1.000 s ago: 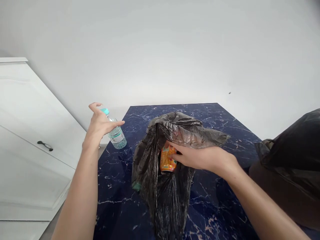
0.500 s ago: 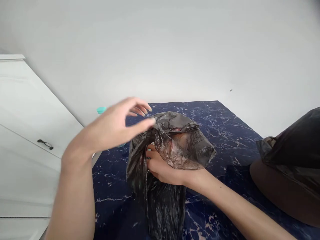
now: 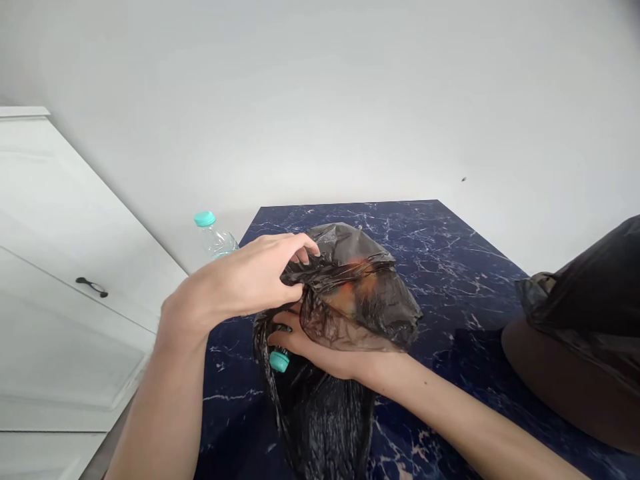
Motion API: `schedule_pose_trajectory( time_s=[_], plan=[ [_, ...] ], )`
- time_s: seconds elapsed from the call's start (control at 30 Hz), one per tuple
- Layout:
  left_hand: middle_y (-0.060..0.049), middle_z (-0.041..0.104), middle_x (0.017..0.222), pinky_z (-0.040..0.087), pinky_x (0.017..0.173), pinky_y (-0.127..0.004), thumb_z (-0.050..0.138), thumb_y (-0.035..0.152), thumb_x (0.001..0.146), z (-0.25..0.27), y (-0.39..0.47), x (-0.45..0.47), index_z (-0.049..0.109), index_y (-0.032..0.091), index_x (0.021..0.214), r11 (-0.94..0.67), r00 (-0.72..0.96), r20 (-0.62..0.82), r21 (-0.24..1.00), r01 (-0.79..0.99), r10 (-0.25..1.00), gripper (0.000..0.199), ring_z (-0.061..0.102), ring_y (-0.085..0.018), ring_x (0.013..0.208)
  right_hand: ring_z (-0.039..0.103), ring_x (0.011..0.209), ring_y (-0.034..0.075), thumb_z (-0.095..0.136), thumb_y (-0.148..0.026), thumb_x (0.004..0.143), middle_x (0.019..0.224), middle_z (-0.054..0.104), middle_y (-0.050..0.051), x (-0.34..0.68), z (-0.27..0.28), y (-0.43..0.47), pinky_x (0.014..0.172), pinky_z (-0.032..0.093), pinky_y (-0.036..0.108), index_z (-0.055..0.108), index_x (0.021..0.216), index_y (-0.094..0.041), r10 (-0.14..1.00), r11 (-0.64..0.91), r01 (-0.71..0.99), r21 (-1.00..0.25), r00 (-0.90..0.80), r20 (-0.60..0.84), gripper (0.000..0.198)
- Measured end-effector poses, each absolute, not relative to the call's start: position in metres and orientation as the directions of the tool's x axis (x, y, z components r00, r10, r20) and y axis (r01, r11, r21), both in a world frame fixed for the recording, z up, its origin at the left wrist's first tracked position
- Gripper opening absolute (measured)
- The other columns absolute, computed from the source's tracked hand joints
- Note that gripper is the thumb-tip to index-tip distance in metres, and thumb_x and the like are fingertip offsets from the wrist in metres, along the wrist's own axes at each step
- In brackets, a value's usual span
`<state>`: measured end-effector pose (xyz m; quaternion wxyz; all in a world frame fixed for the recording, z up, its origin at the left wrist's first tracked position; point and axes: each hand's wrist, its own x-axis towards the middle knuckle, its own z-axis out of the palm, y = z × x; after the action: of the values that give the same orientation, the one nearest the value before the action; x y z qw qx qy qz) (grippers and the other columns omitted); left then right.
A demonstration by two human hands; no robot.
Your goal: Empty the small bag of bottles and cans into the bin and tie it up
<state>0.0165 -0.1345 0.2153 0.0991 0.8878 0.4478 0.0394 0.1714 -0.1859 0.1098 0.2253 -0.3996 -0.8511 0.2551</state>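
A thin black plastic bag (image 3: 330, 413) lies on the dark blue table, its upper part bunched up and see-through. Orange and red shapes show blurred through the film; what they are I cannot tell. My left hand (image 3: 270, 270) pinches the bag's gathered edge between thumb and fingers. Inside the bag's mouth, my right hand (image 3: 313, 343) is closed around a bottle, whose teal cap (image 3: 279, 361) sticks out below the fingers; the bottle's body is mostly hidden. Part of the film drapes over the back of that hand and the wrist.
A clear bottle with a teal cap (image 3: 205, 219) stands behind my left forearm. At the right is a brown rounded bin (image 3: 555, 393) lined with a black bag (image 3: 600, 287). A white cabinet (image 3: 55, 220) stands left; a pale wall (image 3: 320, 100) rises behind the marble-patterned table (image 3: 425, 233).
My left hand has come down and right onto the bag's edge and closed on it. The teal cap under my right hand has come into view, as has more of the bottle behind.
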Motion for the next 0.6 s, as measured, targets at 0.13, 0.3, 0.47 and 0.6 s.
schedule_pose_trajectory(
  time_s=[0.13,0.3,0.47,0.6],
  plan=[
    [0.000,0.078,0.127,0.059,0.088,-0.038,0.059,0.018,0.081,0.212,-0.128,0.013,0.069,0.033,0.127,-0.556,0.569,0.009,0.226,0.800,0.822,0.049,0.074,-0.027,0.115,0.072,0.120,0.024,0.060,0.002,0.098,0.130,0.076,0.004,0.194,0.138,-0.184,0.095,0.058,0.034,0.075,0.124,-0.025,0.616,0.770,0.524,-0.365,-0.760,0.207,0.040],
    [-0.003,0.078,0.124,0.059,0.084,-0.036,0.060,0.023,0.090,0.213,-0.128,0.012,0.068,0.032,0.130,-0.550,0.552,0.069,0.251,0.797,0.831,0.043,0.074,-0.026,0.113,0.068,0.129,0.024,0.064,-0.008,0.104,0.139,0.074,0.006,0.228,0.182,-0.196,0.108,0.055,0.041,0.073,0.133,-0.022,0.540,0.834,0.439,-0.336,-0.774,0.329,0.034],
    [-0.006,0.074,0.136,0.059,0.097,-0.038,0.067,0.034,0.094,0.230,-0.142,0.016,0.065,0.026,0.138,-0.625,0.594,0.199,0.307,0.718,0.780,0.044,0.070,-0.027,0.121,0.075,0.115,0.022,0.085,-0.022,0.093,0.132,0.078,0.004,0.264,0.214,-0.207,0.099,0.063,0.036,0.075,0.130,-0.024,0.607,0.749,0.271,-0.605,-0.647,0.462,0.038],
    [-0.003,0.073,0.137,0.056,0.112,-0.037,0.059,0.030,0.105,0.248,-0.163,0.021,0.066,0.024,0.137,-0.694,0.530,0.448,0.482,0.535,0.720,0.033,0.069,-0.023,0.129,0.079,0.109,0.021,0.089,-0.017,0.088,0.125,0.080,-0.001,0.278,0.225,-0.208,0.094,0.068,0.035,0.077,0.124,-0.026,0.691,0.651,0.034,-0.759,-0.441,0.573,0.038]
  ],
)
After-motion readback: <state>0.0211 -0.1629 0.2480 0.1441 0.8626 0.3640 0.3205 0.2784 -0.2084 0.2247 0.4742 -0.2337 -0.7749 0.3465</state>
